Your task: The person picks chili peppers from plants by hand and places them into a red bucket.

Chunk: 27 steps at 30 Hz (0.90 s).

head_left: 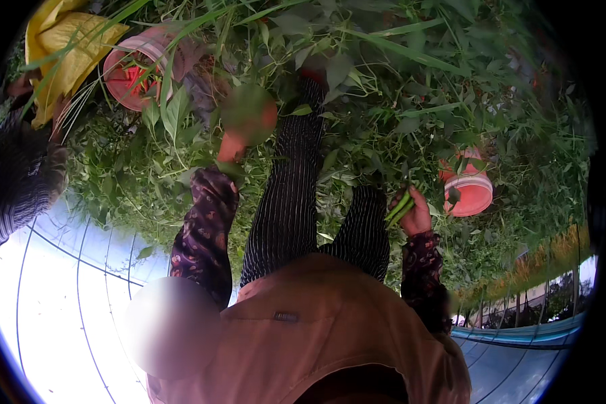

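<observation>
My right hand [419, 213] is closed around several long green chili peppers [400, 207], which stick out on its left side. Leafy pepper plants [357, 135] surround that hand, close to my right knee. My left hand [246, 120] reaches farther out among the leaves, left of my striped trouser leg [283, 168]. A round blur covers its fingers, so neither their pose nor anything in them shows. Beyond it on the left is a pink bucket [156, 46] with red chili peppers [139, 79] inside.
A second pink bucket [469, 180] lies among the plants on the right. At the far left is another person in striped clothing [17, 182], beside a yellow sack [74, 50]. Long grass blades [411, 50] cross the far side. Wires and a blue strip [518, 334] run along the lower right.
</observation>
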### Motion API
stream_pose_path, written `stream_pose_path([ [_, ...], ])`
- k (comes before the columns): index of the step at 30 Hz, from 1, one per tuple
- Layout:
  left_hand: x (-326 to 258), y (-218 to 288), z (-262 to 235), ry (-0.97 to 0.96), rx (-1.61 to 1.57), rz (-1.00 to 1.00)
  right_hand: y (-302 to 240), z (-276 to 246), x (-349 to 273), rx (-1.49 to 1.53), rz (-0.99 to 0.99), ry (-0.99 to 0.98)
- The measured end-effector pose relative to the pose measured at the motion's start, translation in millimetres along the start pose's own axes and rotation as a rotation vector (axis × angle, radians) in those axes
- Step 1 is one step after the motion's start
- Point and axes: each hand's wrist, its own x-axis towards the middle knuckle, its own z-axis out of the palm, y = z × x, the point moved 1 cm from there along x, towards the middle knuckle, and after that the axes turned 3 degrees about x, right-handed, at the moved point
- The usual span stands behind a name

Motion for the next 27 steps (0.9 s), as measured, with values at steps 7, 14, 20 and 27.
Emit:
stream_pose_path([
  [7,-18.1,-63.2,0.8,-0.211,-0.044,0.311,-40.8,-233.2,-55.4,0.232,-0.293,0.304],
  [14,-61.8,-34.9,-47.4,0.129,0.01,-0.017,-88.0,-391.5,-91.4,0.339,-0.114,0.596],
  [20,-79.4,111.4,-61.2,0.228,-0.965,0.1,-62.4,-423.1,-138.5,0.354,-0.479,0.451],
  [27,-55.3,161.7,-217.5,0.387,-1.541,0.316,30.6,-386.9,-192.2,0.294,-0.47,0.45],
])
